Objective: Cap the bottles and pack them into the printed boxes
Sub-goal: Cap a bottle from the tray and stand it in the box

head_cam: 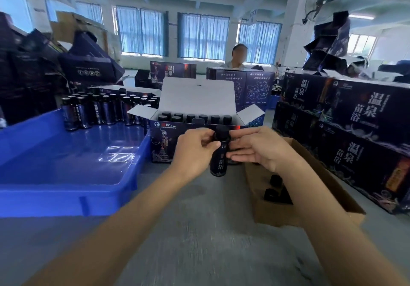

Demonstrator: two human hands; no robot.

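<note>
A dark printed bottle point(219, 163) with a black cap point(221, 133) is held upright over the grey table in front of me. My left hand point(195, 150) grips its upper body, thumb near the neck. My right hand point(264, 148) touches the cap side, fingertips at the cap, lower fingers stretched out toward the bottle. Just behind stands an open printed box point(165, 141), white lid flap up, with several capped bottles point(190, 117) standing in rows inside. A brown carton point(277, 210) on the right holds loose black caps point(275, 193).
A blue plastic tray point(66, 174) at left carries several uncapped dark bottles point(97, 110) along its far side. Stacked closed printed boxes point(346, 130) wall off the right. More boxes pile up at the far left and back. A person sits beyond the table.
</note>
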